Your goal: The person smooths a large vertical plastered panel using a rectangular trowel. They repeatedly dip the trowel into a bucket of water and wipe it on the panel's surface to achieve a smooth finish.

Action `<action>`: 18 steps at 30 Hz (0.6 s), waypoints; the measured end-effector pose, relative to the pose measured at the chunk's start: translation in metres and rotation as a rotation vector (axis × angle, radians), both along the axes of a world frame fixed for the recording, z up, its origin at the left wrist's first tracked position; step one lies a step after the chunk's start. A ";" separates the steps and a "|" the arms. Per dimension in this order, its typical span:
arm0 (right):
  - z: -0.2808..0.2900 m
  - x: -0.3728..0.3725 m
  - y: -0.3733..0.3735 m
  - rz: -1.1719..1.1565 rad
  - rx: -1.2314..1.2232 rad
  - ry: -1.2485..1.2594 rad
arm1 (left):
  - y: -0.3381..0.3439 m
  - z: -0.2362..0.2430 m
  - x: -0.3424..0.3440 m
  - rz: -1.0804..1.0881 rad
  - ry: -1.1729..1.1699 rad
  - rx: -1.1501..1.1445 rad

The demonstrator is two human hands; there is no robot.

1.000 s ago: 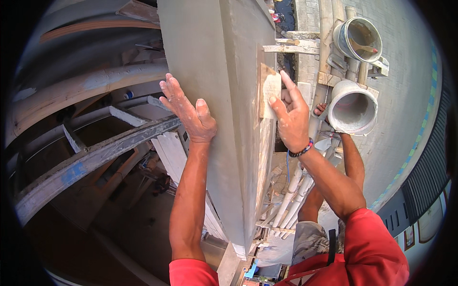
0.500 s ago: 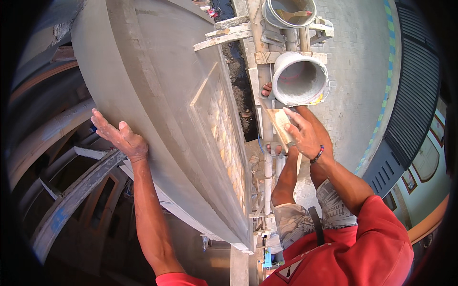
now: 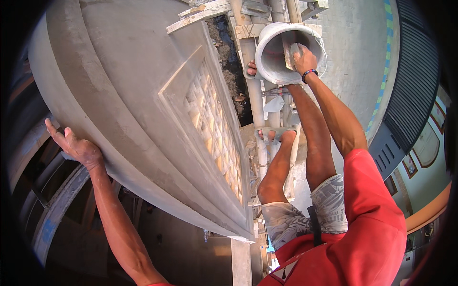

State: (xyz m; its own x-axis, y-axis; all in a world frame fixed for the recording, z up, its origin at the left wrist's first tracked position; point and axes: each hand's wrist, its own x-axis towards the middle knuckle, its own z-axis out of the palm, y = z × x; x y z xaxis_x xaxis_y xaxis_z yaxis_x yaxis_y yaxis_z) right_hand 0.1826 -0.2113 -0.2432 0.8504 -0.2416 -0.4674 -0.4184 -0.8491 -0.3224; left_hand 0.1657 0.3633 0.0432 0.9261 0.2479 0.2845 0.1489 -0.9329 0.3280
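My left hand (image 3: pixel 80 148) lies along the outer edge of a curved grey plastered wall (image 3: pixel 138 71), its fingers stretched out and nothing in them. At the upper right, my right hand (image 3: pixel 306 60) reaches into the mouth of a whitish, mortar-smeared bucket (image 3: pixel 265 59). Its fingers are closed round a plastering float (image 3: pixel 288 51), whose flat board shows edge-on inside the bucket. How deep the bucket's contents are cannot be seen.
Bamboo poles and planks (image 3: pixel 250 31) carry the bucket and my feet (image 3: pixel 274 135). A lattice panel (image 3: pixel 214 128) is set in the wall. Beyond it runs a dark ditch (image 3: pixel 234 71). Paving (image 3: pixel 355 62) and a dark slatted gate (image 3: pixel 415 81) lie to the right.
My right hand has carried the float forward into the bucket. The view has shifted, so the wall, bucket and my left hand appear displaced. My left hand stays at the wall's edge.
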 end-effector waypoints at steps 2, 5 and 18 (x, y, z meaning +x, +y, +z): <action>-0.005 -0.009 0.011 0.027 -0.001 0.001 | -0.009 0.004 0.004 0.041 0.041 0.046; -0.013 -0.021 0.015 0.105 -0.014 -0.055 | -0.003 0.002 0.001 0.022 0.070 0.091; -0.020 -0.039 0.025 0.075 -0.040 -0.054 | -0.004 0.001 -0.001 0.008 0.026 0.017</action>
State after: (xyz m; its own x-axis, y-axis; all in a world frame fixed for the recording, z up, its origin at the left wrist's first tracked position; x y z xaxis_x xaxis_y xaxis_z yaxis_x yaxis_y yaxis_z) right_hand 0.1441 -0.1863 -0.2627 0.8905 -0.1938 -0.4115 -0.3361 -0.8900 -0.3081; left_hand 0.1648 0.3592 0.0442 0.9313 0.2503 0.2646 0.1644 -0.9371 0.3079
